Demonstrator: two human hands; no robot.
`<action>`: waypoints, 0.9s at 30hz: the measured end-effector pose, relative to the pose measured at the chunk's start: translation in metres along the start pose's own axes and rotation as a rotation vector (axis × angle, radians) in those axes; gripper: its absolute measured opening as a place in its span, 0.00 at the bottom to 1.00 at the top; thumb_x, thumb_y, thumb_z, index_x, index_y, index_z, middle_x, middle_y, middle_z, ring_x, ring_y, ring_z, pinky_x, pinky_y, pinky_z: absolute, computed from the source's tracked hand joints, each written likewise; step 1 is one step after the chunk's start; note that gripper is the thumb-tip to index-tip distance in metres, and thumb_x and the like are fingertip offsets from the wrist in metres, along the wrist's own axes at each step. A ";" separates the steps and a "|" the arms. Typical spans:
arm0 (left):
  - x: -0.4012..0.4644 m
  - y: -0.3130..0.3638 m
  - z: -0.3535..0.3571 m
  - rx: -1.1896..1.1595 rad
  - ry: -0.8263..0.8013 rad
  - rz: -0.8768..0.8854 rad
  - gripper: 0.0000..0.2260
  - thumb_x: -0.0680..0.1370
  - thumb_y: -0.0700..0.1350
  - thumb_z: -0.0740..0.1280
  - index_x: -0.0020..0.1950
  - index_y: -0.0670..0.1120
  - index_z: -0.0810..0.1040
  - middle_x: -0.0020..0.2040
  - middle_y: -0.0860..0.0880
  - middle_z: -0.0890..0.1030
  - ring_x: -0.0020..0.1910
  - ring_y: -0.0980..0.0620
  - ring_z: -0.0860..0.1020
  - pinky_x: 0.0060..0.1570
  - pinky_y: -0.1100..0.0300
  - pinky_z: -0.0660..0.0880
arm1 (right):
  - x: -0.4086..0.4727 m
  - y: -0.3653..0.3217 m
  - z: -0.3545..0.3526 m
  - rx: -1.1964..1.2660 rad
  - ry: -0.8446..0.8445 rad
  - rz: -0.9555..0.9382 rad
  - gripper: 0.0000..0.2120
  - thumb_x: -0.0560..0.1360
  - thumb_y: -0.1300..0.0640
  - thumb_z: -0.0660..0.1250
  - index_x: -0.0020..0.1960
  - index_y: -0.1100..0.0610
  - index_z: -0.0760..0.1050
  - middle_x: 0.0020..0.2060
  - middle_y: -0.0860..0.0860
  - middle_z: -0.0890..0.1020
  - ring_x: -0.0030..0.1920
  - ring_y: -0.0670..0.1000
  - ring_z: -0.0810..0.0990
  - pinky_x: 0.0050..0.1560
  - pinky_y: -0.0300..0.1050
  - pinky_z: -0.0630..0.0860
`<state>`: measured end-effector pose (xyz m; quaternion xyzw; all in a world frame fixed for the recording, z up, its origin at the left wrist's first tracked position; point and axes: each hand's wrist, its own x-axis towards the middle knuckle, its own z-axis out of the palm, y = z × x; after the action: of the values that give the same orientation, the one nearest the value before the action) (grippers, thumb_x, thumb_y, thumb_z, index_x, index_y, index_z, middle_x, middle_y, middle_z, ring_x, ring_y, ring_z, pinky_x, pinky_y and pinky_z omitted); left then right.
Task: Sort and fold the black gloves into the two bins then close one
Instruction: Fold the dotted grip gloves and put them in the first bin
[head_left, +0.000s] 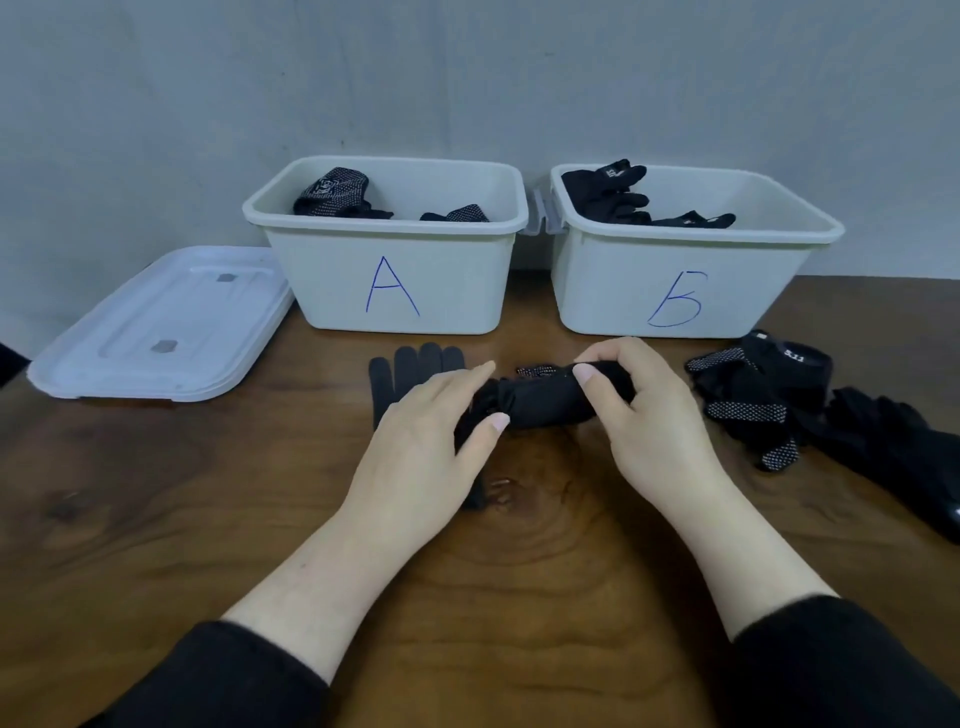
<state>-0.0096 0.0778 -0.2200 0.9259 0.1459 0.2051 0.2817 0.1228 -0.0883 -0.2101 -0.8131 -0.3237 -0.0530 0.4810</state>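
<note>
- Bin A (405, 280) at the table's (208, 519) back edge, left of centre, open; inside, dotted black gloves (335, 192) bunched toward its left wall, another dotted piece (460, 213) near the front rim.
- Bin B (675, 291) just beside bin A on the right, latches nearly touching, open; inside, plain black gloves (608, 195) piled at its left end (white logo visible on top), one more (693, 219) lying along the front rim.
- White lid (161, 325) flat on the table near the back-left corner, just left of bin A, stacked look, count unclear.
- Rolled black glove (545, 400) mid-table, in front of the gap between the bins, held at both ends.
- Left hand (426, 457) gripping the roll's left end, thumb and fingers curled over the fabric.
- Right hand (634, 410) pinching the roll's right end, thumb in front, fingers wrapped over the top.
- Flat black glove (410, 374) lying on the table behind the left hand, fingers pointing at bin A, partly covered by that hand.
- Unsorted pile (769, 400) of black gloves at the table's right edge, in front of bin B, mixed dotted and plain.
- Black sleeves (831, 665) on both forearms at the near edge.
</note>
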 end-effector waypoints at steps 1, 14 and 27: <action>0.001 0.000 0.002 0.007 -0.015 -0.006 0.22 0.83 0.57 0.61 0.77 0.56 0.68 0.73 0.57 0.73 0.72 0.58 0.68 0.73 0.51 0.66 | 0.000 -0.001 0.000 0.022 0.003 0.021 0.04 0.82 0.56 0.65 0.51 0.48 0.77 0.46 0.40 0.81 0.50 0.36 0.76 0.47 0.24 0.67; 0.009 0.002 0.002 0.200 -0.112 -0.038 0.21 0.83 0.59 0.58 0.75 0.56 0.71 0.68 0.56 0.78 0.67 0.54 0.74 0.69 0.54 0.68 | 0.014 0.026 -0.025 -0.246 -0.008 0.104 0.10 0.80 0.51 0.68 0.60 0.50 0.80 0.59 0.42 0.78 0.62 0.46 0.75 0.62 0.41 0.70; 0.005 0.000 0.005 0.161 -0.154 -0.021 0.20 0.82 0.59 0.60 0.74 0.56 0.73 0.70 0.57 0.75 0.71 0.56 0.70 0.72 0.55 0.62 | 0.016 0.024 -0.016 -0.472 -0.080 0.211 0.12 0.83 0.46 0.61 0.50 0.50 0.80 0.59 0.45 0.75 0.64 0.54 0.70 0.71 0.59 0.57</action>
<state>-0.0027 0.0772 -0.2226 0.9569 0.1495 0.1179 0.2191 0.1527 -0.1020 -0.2131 -0.9334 -0.2348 -0.0444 0.2677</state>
